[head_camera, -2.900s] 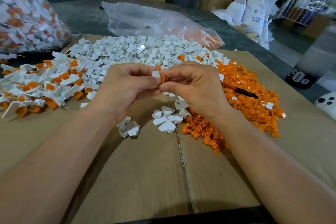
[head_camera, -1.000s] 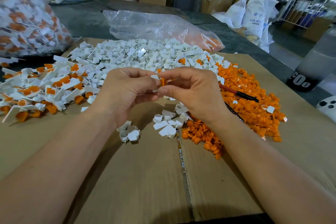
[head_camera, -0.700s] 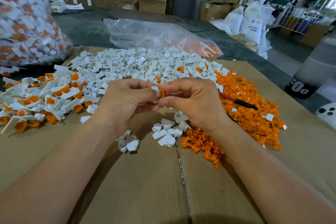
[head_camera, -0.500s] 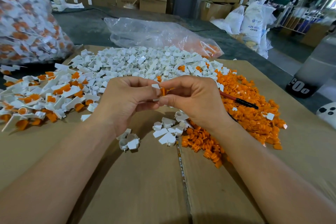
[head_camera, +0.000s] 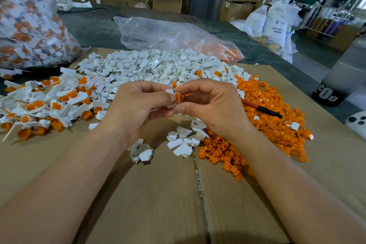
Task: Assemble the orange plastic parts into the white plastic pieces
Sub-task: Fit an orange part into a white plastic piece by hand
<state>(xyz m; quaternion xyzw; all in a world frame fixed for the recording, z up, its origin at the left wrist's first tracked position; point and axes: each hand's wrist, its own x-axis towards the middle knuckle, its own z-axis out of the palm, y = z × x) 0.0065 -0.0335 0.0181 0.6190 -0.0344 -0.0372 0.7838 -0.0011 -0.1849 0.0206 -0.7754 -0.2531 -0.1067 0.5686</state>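
Both hands meet above the cardboard sheet (head_camera: pixel 158 194). My left hand (head_camera: pixel 138 109) pinches a small white plastic piece (head_camera: pixel 170 92) between thumb and fingers. My right hand (head_camera: pixel 212 105) pinches an orange plastic part (head_camera: pixel 178 97) and holds it against the white piece. A heap of white pieces (head_camera: pixel 158 67) lies behind the hands. To the right spreads a heap of orange parts (head_camera: pixel 277 117). Joined white-and-orange pieces (head_camera: pixel 49 103) lie in a pile at the left.
A few loose white pieces (head_camera: pixel 184 140) and a small white cluster (head_camera: pixel 140 152) lie just under the hands. A red-and-black pen (head_camera: pixel 261 108) rests on the orange heap. A clear bag (head_camera: pixel 168 35) lies behind, a filled bag (head_camera: pixel 25 22) stands far left.
The hands have stayed together at the same spot, still holding the white piece and orange part; only the view has shifted slightly.
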